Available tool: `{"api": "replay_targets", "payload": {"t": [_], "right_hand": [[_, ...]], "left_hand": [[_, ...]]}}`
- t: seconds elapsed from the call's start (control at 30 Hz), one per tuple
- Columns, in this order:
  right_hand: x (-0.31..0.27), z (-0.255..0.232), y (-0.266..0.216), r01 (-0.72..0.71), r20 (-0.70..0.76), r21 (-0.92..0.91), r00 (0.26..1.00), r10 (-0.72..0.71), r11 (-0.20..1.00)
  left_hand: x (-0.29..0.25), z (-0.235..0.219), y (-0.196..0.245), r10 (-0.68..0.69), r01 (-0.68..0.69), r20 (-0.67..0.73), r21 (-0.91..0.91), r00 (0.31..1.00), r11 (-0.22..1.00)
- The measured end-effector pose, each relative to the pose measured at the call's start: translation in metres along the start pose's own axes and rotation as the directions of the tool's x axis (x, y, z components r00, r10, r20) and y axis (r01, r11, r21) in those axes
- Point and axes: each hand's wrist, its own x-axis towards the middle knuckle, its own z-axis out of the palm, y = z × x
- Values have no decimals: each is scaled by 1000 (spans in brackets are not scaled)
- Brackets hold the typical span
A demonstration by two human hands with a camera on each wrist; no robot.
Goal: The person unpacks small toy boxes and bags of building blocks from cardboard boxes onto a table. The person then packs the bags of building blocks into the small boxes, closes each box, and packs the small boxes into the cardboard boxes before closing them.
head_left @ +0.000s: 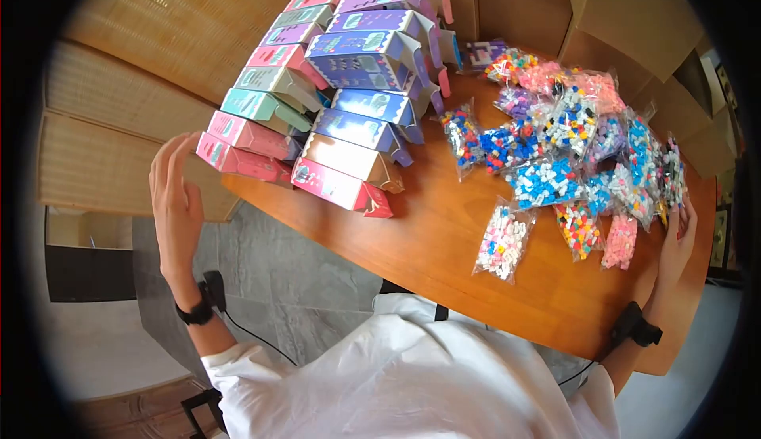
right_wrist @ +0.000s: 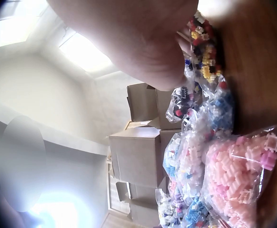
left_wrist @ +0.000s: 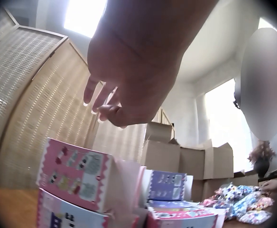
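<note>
Small pink, purple, blue and teal boxes stand in two rows, a pink box (head_left: 238, 158) at the near left end. Beside it, my left hand (head_left: 176, 205) is raised off the table's left edge, fingers loosely bent, holding nothing; in the left wrist view the hand (left_wrist: 133, 80) hangs above a pink box (left_wrist: 74, 175). Clear bags of coloured plastic pieces, such as a blue one (head_left: 545, 183), lie heaped on the right. My right hand (head_left: 675, 241) touches the heap's right edge; its fingers are partly hidden. In the right wrist view, the hand (right_wrist: 143, 47) is by a bag of mixed pieces (right_wrist: 207, 61).
The wooden table (head_left: 428, 233) runs between the boxes and bags. Large cardboard boxes (head_left: 523, 11) stand behind the heap. A woven screen (head_left: 103, 122) is at the left. A bag of white pieces (head_left: 504, 242) lies nearer the front edge.
</note>
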Motion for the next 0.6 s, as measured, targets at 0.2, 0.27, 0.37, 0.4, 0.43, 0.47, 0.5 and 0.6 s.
{"api": "replay_targets", "payload": {"t": [0.2,0.27,0.37,0.4,0.43,0.47,0.5,0.6], "right_hand": [[4,0,14,50,-2,50,999,-50,998],[2,3,15,34,-29,58,999,-32,998],[-7,9,-23,-4,-56,-14,998,3,1000],[-10,12,-38,-12,-72,-57,997,8,998],[-9,8,-38,-10,-77,-62,997,5,998],[-8,9,-37,7,-79,-45,997,-10,999],[-10,12,-35,19,-75,-23,997,-21,1000],[-7,9,-28,-17,-49,-7,999,17,1000]], "left_hand": [[8,20,-32,76,-94,171,100,982,991],[8,27,-43,93,-121,178,156,980,980],[8,33,-50,98,-123,195,123,976,985],[7,33,-49,104,-129,182,127,978,984],[6,32,-49,99,-124,170,144,981,982],[6,32,-48,94,-120,171,148,981,982],[6,32,-48,92,-120,179,153,980,981],[4,29,-46,80,-114,199,163,977,980]]}}
